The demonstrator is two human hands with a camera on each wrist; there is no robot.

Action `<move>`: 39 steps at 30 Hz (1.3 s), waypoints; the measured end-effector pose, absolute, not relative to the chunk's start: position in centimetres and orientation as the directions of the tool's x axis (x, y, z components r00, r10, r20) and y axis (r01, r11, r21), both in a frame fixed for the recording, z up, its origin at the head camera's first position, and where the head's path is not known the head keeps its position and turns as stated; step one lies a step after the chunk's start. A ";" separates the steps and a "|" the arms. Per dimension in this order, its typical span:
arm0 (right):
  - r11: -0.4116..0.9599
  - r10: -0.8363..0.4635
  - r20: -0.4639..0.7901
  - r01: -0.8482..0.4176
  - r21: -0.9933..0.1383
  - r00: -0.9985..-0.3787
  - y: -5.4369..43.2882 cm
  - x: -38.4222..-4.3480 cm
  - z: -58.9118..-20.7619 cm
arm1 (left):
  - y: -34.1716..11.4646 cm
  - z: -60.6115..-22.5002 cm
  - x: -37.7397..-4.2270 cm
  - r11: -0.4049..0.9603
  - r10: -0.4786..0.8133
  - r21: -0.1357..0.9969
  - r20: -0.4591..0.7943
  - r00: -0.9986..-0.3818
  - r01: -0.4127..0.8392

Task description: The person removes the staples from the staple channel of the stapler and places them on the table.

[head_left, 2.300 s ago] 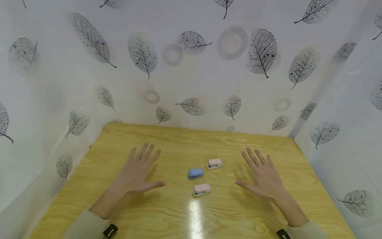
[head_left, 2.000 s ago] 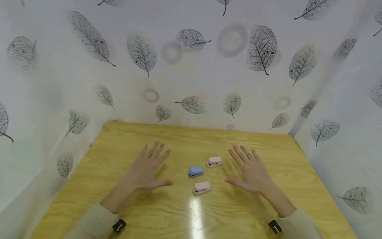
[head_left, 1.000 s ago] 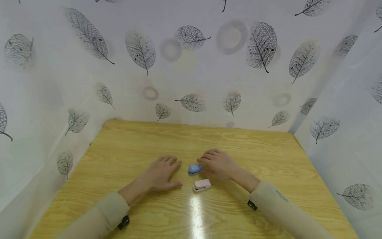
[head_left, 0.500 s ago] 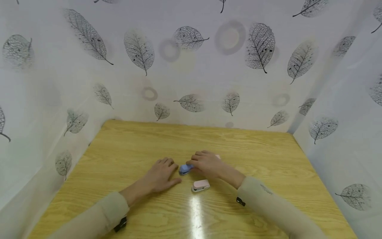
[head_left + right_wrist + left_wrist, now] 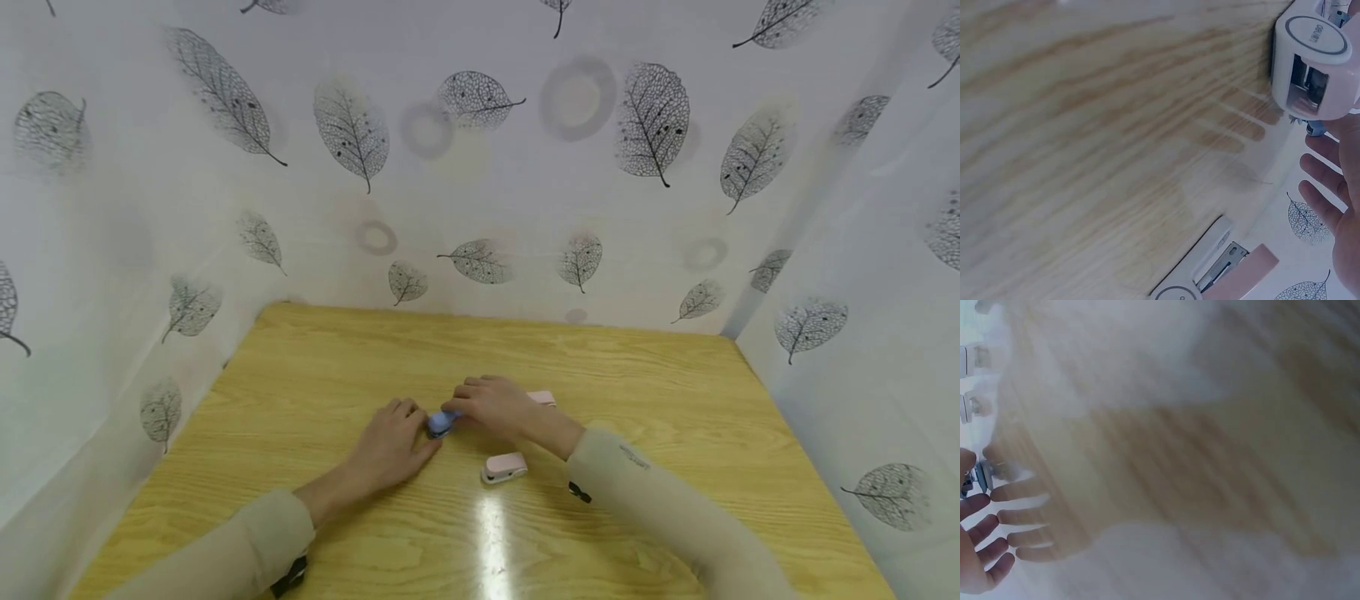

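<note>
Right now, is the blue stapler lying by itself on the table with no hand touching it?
No, the right hand has its fingertips on the blue stapler, and the left hand lies right beside it.

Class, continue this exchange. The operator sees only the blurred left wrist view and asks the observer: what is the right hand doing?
Observer: The right hand grips a blue stapler on the table.
Operator: And the left hand?
Observer: The left hand rests flat beside it, holding nothing.
Operator: Anything else nearby?
Observer: A near pink stapler lies free toward the person; a far pink stapler is partly hidden behind the right hand.
</note>
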State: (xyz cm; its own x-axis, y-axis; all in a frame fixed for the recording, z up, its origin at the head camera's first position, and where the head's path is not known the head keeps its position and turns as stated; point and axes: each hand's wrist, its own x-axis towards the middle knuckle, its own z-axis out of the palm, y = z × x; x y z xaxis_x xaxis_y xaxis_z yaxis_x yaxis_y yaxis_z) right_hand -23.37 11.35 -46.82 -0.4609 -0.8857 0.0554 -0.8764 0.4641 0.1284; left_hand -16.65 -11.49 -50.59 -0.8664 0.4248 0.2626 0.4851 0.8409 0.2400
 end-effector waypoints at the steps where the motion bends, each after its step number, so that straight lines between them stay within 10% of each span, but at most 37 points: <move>1: 0.463 -0.886 0.049 -0.877 0.128 -0.460 11.2 -23.5 -46.8 | -11.5 -50.6 -16.6 0.843 0.410 0.249 0.275 -0.869 0.477; 39: 0.499 -0.860 0.060 -0.859 -0.115 -0.507 10.3 -24.5 -46.8 | -11.2 -50.8 -16.6 0.853 0.312 0.328 0.303 -0.900 0.406</move>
State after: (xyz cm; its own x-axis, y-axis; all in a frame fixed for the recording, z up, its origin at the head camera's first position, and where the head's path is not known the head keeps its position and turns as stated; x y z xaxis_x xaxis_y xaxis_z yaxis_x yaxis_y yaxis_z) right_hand -24.54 10.28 -46.84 -0.5072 -0.8597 0.0605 -0.8591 0.4987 -0.1148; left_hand -16.57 -11.18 -50.79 -0.9004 0.3122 0.3029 0.4061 0.8529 0.3281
